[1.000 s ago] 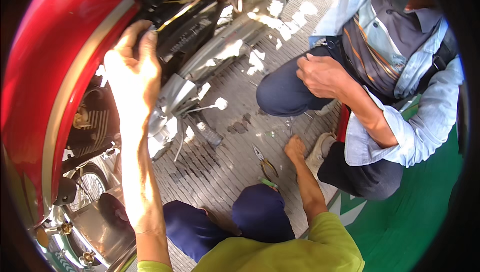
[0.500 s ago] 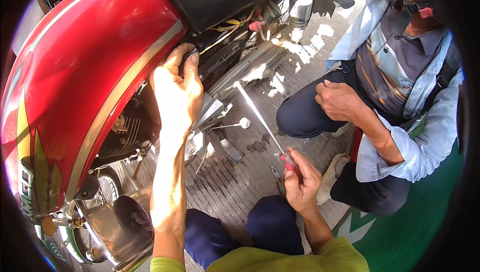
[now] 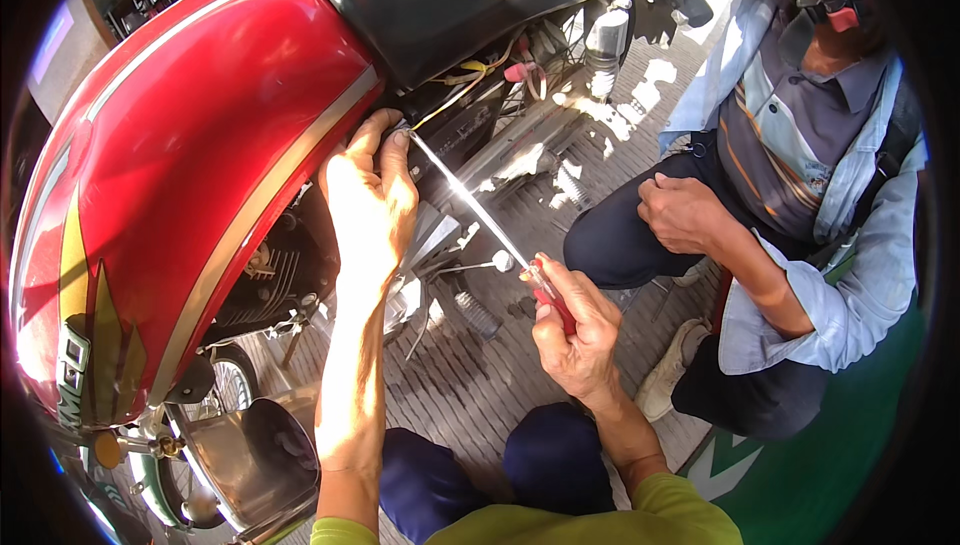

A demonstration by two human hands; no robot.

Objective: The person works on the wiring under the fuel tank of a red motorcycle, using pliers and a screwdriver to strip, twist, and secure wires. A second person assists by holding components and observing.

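Note:
My right hand [image 3: 580, 335] is wrapped around the red handle of a long screwdriver [image 3: 472, 203]. The shaft slants up and left, its tip at the fingertips of my left hand [image 3: 370, 200]. Those fingers pinch a small silvery piece [image 3: 402, 128], too small to make out fully, beside the yellowish wire [image 3: 450, 105]. All this happens just below the lower edge of the motorcycle's red fuel tank [image 3: 210, 135], in front of the black seat [image 3: 450, 5].
At the right another person [image 3: 790, 155] crouches, one hand [image 3: 685, 213] near the knee. The finned engine [image 3: 265, 290] shows under the tank. A red connector [image 3: 518, 73] hangs among wires below the seat. Ribbed paving [image 3: 440, 385] and a green mat [image 3: 790, 475] lie underneath.
My right hand has moved up and left, bringing the screwdriver tip from open space to my left fingertips. My left hand keeps its pinch beneath the tank, while the view has shifted slightly.

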